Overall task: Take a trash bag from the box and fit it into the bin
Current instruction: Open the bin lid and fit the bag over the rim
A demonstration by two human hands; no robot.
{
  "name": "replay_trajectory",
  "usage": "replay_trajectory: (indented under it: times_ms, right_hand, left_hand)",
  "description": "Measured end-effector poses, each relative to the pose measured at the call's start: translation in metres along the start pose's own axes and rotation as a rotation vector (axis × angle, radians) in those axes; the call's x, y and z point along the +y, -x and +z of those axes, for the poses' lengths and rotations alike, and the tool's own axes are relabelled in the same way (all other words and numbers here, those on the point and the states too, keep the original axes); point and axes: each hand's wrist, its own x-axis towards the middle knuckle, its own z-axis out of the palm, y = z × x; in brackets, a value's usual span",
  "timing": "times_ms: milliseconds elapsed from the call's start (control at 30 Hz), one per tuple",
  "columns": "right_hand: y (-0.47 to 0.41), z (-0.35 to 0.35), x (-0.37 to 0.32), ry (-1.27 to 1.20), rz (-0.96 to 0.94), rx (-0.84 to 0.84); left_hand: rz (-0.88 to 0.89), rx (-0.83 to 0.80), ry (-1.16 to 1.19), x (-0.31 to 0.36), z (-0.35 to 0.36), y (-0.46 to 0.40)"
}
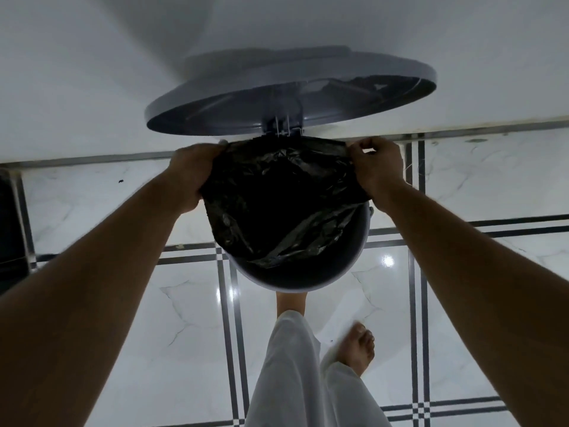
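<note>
Two bare forearms reach forward and down over a round grey bin [295,280] standing on the floor [462,334] against a white wall [92,72]. At the far left edge a dark object [9,229] sits on the floor, too cut off to identify. Next comes the left hand [187,177], whose fingers [223,143] are curled around the left edge of a black trash bag [277,198], gripping the plastic at the bin's rim. The bag is spread wide across the mouth of the bin, its crinkled film sagging into the inside; the near part of the bin's rim is bare, with the bag's lower edge lying inside it rather than folded over. Above the bag, the bin's grey lid [308,84] stands open on its hinge [281,126], leaning back toward the wall. Below the bin, a foot reaches under its near side from a white trouser leg [292,380], and a second bare foot [358,346] rests on the glossy white tiles with dark striped borders. On the right, the right hand [377,171] pinches the bag's right edge between thumb and curled fingers [366,146], pulling it out past the bin's rim, level with the left hand.
</note>
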Motion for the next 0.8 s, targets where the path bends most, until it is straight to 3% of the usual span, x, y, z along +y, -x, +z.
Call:
replay_trajectory:
  times_ms: [100,200,400,567,800]
  right_hand:
    - [-0.001,-0.015,0.002,0.047,0.118,-0.150]
    - [0.007,-0.032,0.004,0.038,0.206,-0.267]
    - [0.028,-0.048,0.034,0.013,0.315,-0.316]
    - [0.062,-0.055,0.052,-0.140,0.366,-0.302]
    - [0.119,-0.050,0.063,-0.310,0.456,-0.098]
  left_hand:
    - [-0.154,-0.008,-0.225,-0.014,0.001,0.001]
    - [-0.287,-0.124,-0.297,-0.029,-0.013,0.012]
    - [-0.338,-0.274,-0.141,-0.060,-0.030,0.036]
    - [-0.363,-0.178,0.125,-0.077,-0.035,0.056]
    - [-0.303,0.085,0.169,-0.112,-0.024,0.097]
